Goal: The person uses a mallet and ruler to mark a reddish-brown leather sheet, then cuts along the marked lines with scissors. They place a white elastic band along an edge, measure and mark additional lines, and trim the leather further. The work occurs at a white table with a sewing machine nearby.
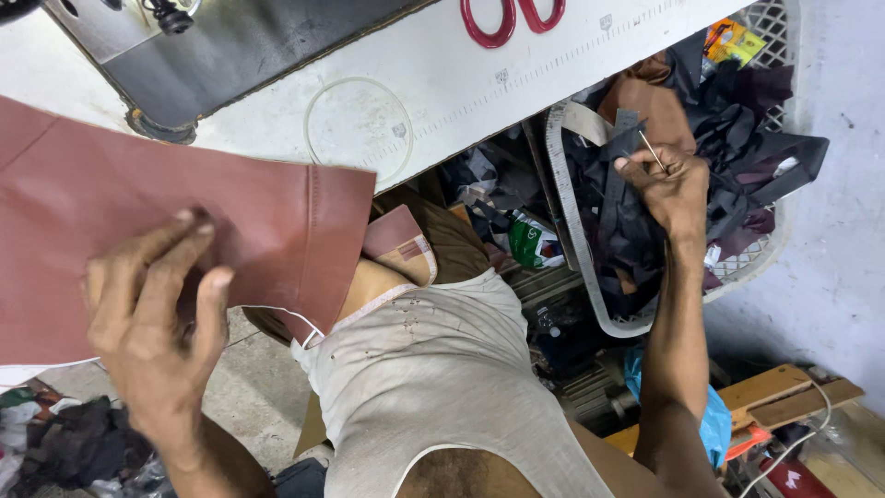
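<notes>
The left hand (152, 318) pinched the lower edge of a reddish-brown leather panel (175, 221), thumb on the near face and fingers curled against it, holding it up over the edge of the white worktable (442, 83). The panel filled the view from nine o'clock toward the middle, a stitched seam running down its right side and a loose white thread (295, 318) hanging from its bottom corner. The right hand (668, 184), out at two o'clock, was closed around a thin pale stick-like tool (652, 149) and rested over a white plastic basket (590, 277) heaped with dark scraps (737, 148).

To handle the panel well, the pinch would probably best stay near the edge, so the leather hung flat without creasing the seam. Red scissor handles (507, 23) lay at twelve o'clock on the table, beside the sewing machine base (212, 55) at eleven.
</notes>
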